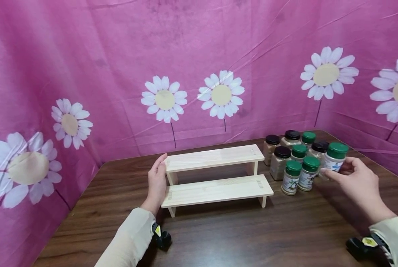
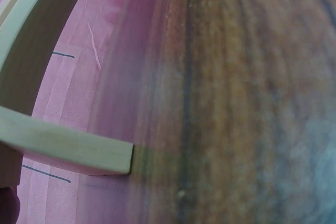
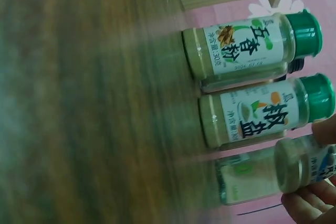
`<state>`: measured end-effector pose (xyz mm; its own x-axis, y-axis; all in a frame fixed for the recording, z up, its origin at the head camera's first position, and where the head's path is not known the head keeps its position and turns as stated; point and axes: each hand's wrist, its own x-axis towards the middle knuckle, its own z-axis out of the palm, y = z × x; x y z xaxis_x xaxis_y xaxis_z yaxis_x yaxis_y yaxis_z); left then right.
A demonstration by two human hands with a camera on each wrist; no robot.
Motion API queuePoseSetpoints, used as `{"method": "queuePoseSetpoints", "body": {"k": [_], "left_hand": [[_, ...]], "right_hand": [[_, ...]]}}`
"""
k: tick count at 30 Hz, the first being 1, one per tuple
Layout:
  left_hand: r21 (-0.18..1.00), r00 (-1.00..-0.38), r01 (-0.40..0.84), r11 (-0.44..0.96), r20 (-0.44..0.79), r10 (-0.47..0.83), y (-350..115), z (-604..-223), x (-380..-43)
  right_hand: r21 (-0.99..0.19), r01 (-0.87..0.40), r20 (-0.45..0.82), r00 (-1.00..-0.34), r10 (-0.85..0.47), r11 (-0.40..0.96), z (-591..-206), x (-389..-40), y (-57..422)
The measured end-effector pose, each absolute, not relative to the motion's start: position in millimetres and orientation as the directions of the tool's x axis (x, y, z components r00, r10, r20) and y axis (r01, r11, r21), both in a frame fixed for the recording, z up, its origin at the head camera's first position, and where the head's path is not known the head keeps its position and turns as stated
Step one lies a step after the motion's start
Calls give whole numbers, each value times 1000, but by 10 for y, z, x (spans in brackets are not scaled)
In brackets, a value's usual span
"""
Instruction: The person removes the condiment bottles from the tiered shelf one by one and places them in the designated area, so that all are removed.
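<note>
A two-tier wooden rack (image 1: 215,190) stands on the dark wood table. My left hand (image 1: 156,183) rests against its left end, fingers fairly straight and touching the upper shelf's edge. In the left wrist view part of the rack (image 2: 68,145) shows at the left. My right hand (image 1: 360,180) grips a green-capped spice jar (image 1: 333,162) between thumb and fingers. The right wrist view shows this jar (image 3: 293,165) raised off the table, beside two labelled green-capped jars (image 3: 247,48) that stand there.
Several other spice jars stand grouped right of the rack: black-capped ones (image 1: 280,165) and green-capped ones (image 1: 290,180). A pink cloth with daisies (image 1: 118,74) hangs behind the table (image 1: 225,237). The table's right edge runs past the right hand.
</note>
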<state>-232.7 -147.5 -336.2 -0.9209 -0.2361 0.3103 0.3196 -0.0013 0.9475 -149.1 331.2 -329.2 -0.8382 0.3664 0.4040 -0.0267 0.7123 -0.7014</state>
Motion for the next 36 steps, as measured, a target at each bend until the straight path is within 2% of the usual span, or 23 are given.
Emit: {"method": "queuePoseSetpoints", "body": {"k": [7,13,22,29,31,33,35,36], "left_hand": [[949,-923,316,-14,304,-238,-1495,-3367,-2337],[952,-924,308,2,299,-238,-1510,-3359,-2318],[948,-923,317,-2,308,-232,-1518,-3370,-2326],[952,-918,305,26,302,-258,-1590,-3355,-2278],[957,-923,282,64,289,-255,-1611,-3343,-2263],[953,-925,262,152,293,-242,-1652,-3312,-2235],[925,-918,260,278,326,-225,-1701,-3242,-2189],[895,-907,273,353,361,-214,-1726,-3190,-2165]], "right_hand": [[-639,57,317,-889,330,767,-3387,-1570,3364],[-623,105,267,-903,338,775,-3486,-1572,3390],[-661,96,268,-897,353,745,-3592,-1579,3404],[-648,67,208,-943,261,759,-3556,-1644,3411],[-642,70,182,-953,241,764,-3455,-1613,3417],[-645,49,210,-948,239,763,-3295,-1543,3394],[-701,-10,316,-901,297,713,-3086,-1443,3310],[-717,-69,400,-856,329,694,-2958,-1391,3232]]}}
